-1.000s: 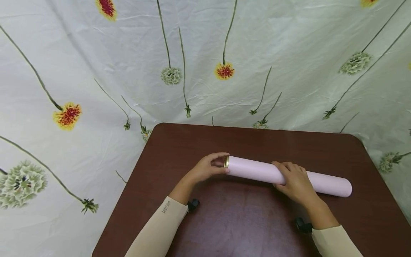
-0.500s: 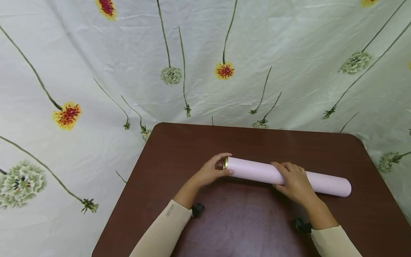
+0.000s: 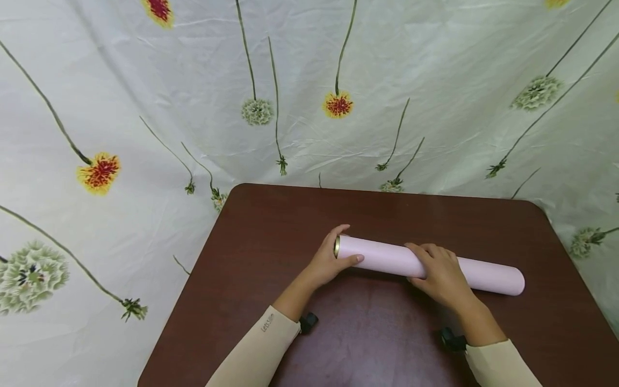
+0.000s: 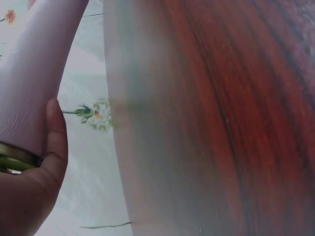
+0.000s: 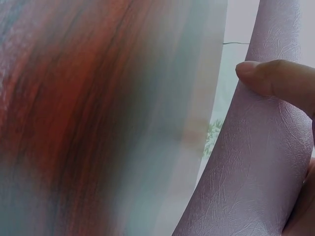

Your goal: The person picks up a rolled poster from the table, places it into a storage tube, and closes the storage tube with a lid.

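Observation:
A long pale pink tube with a gold-coloured rim at its left end lies crosswise over the table, its right end slightly nearer to me. My left hand grips that rimmed end, thumb along the near side and fingers at the far side. In the left wrist view the thumb presses on the tube's wrinkled surface just past the rim. Around the middle of the tube my right hand is wrapped from above. The right wrist view has its thumb lying across the tube. Some fingers are hidden behind it.
A dark reddish-brown table with rounded corners lies under both hands. Behind it and at its left hangs a pale cloth printed with flowers. Dark straps with small devices sit at the wrists.
My left hand has slid right, farther over the tube's rimmed end, and its thumb now lies flat along the side. The tube and right hand have shifted slightly left.

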Demonstrator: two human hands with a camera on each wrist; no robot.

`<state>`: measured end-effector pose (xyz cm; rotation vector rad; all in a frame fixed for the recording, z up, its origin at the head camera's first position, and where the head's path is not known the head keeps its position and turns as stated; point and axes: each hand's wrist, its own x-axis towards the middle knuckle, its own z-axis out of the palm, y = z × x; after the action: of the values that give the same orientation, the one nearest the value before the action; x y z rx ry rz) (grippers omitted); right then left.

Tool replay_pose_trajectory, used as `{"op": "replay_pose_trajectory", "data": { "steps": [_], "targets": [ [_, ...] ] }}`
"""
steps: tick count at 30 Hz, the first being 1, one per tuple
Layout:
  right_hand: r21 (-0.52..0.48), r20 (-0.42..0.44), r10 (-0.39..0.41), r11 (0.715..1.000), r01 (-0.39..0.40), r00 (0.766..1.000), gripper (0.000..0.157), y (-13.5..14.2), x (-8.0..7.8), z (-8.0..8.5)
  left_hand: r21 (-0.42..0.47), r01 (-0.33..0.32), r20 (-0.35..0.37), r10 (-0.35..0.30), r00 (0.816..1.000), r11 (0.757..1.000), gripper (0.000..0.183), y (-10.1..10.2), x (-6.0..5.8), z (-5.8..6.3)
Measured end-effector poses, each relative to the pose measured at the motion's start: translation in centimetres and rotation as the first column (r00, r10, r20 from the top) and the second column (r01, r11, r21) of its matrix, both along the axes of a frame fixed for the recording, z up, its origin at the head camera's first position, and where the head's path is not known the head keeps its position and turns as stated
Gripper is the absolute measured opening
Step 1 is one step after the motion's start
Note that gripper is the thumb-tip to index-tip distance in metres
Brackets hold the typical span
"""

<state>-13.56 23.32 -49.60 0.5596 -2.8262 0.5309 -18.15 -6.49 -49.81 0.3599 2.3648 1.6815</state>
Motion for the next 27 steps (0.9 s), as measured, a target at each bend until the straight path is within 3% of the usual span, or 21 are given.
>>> {"op": "replay_pose_trajectory", "data": {
  "steps": [10, 27],
  "targets": [
    [-0.005, -0.016, 0.001, 1.0, -0.002, 1.0, 0.078, -0.37, 0.06, 0.14, 0.071, 0.003, 0.038, -0.005, 0.999, 0.997, 0.058, 0.17, 0.2, -0.17],
    [-0.01, -0.011, -0.001, 1.0, 0.001, 1.0, 0.079, -0.42, 0.17, -0.08, 0.104, 0.038, 0.073, -0.046, 0.996, 0.994, 0.052, 0.21, 0.56, 0.36]
  ]
}}
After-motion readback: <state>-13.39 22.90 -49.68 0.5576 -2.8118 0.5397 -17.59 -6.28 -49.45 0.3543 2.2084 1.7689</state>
